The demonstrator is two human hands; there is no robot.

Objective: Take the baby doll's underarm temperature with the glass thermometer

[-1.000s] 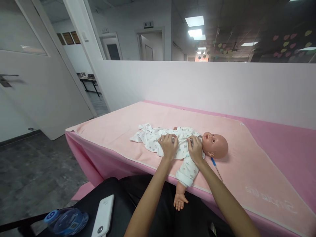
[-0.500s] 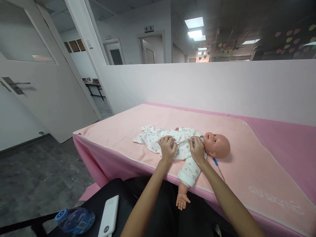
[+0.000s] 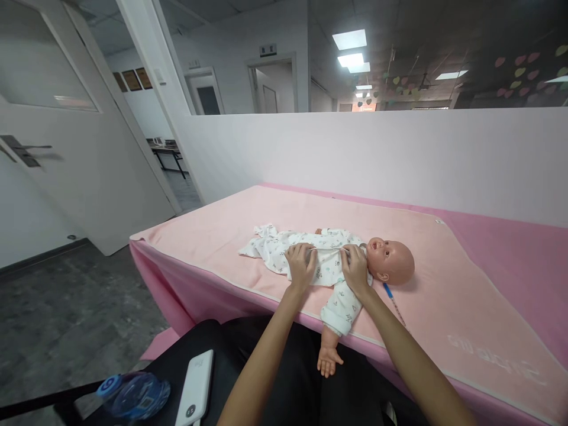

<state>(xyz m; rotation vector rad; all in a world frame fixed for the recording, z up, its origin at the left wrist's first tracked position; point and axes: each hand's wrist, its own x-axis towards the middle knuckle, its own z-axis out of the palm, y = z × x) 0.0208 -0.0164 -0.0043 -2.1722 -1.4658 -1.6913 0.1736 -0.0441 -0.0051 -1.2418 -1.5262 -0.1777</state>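
A baby doll lies on its back on a pink towel, its head to the right. It wears a white patterned romper. My left hand rests on the doll's belly, fingers curled and pinching the romper's front edge. My right hand is at the doll's chest near the neck, fingers closed on the same edge. The cloth is stretched between both hands. One doll arm hangs over the table's near edge.
A thermometer with a blue tip lies by the doll's head. On my lap sit a white power bank and a blue water bottle. A white partition wall backs the table; an open door is at left.
Both hands stay on the romper; the front edge, lifted slightly half a second ago, now lies flatter on the doll's chest. The view shifted a little.
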